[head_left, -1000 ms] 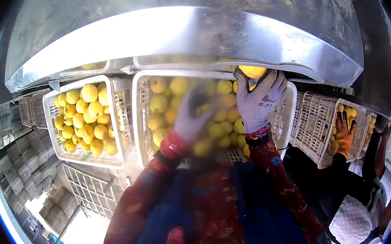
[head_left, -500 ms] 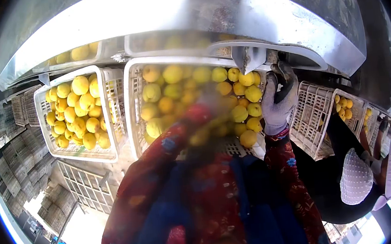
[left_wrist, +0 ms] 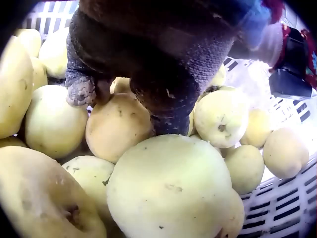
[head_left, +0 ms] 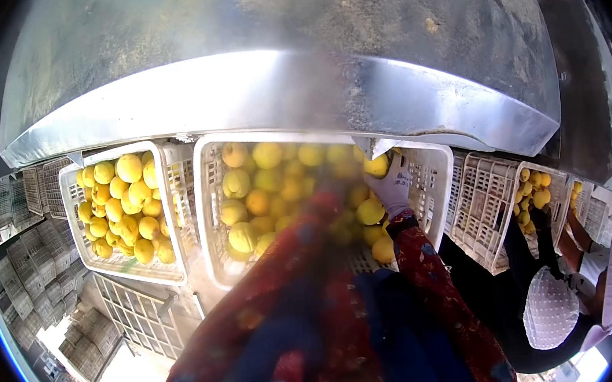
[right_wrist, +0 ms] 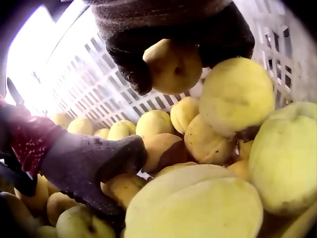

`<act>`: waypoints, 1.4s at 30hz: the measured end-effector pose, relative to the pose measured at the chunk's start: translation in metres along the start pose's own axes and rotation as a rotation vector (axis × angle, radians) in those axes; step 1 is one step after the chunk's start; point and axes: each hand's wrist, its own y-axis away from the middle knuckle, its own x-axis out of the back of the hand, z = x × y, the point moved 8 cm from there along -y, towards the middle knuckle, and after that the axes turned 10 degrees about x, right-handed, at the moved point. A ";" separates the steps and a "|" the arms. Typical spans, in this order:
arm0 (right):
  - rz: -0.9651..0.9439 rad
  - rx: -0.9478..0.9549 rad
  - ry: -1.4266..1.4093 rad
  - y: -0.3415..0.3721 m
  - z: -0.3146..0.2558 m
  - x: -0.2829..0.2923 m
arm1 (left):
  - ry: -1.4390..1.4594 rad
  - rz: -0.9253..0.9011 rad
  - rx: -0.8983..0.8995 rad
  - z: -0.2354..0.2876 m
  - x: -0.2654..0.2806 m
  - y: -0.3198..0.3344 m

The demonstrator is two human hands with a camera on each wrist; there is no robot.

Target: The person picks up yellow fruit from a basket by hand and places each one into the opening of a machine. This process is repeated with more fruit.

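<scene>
My gloved right hand (right_wrist: 173, 29) grips a yellow peach (right_wrist: 174, 67) between thumb and fingers, over the right end of a white plastic crate (head_left: 211, 237). In the head view this hand (head_left: 395, 184) is by the metal edge. Down among the peaches, my gloved left hand (left_wrist: 133, 64) curls thumb and fingers round the sides of a yellow-orange peach (left_wrist: 119, 129). The right wrist view shows the left hand (right_wrist: 94, 163) from the side, low in the crate. A smudge blurs it in the head view. Several loose peaches (left_wrist: 168, 188) lie around it.
Another crate (head_left: 174, 226) filled with peaches stands to the left. A large sheet-metal machine (head_left: 237, 87) overhangs the crates' far side. To the right are more crates (head_left: 493, 180) and a person in a dotted hat (head_left: 551, 307). Stacked crates (head_left: 37, 265) stand at far left.
My right hand, first holding a peach, was beyond the crate's right end half a second ago; now it is back over the crate with a peach. The left hand has gone down among the fruit.
</scene>
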 end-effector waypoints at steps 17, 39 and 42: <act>0.434 0.303 -0.466 0.002 -0.136 0.189 | 0.013 0.012 0.000 -0.012 -0.002 0.003; -0.037 0.435 -0.655 0.046 -0.145 0.146 | 1.391 0.250 -0.332 -0.004 0.126 0.174; 0.047 0.529 -0.569 0.051 -0.164 0.153 | 1.224 0.364 -0.425 0.014 0.138 0.190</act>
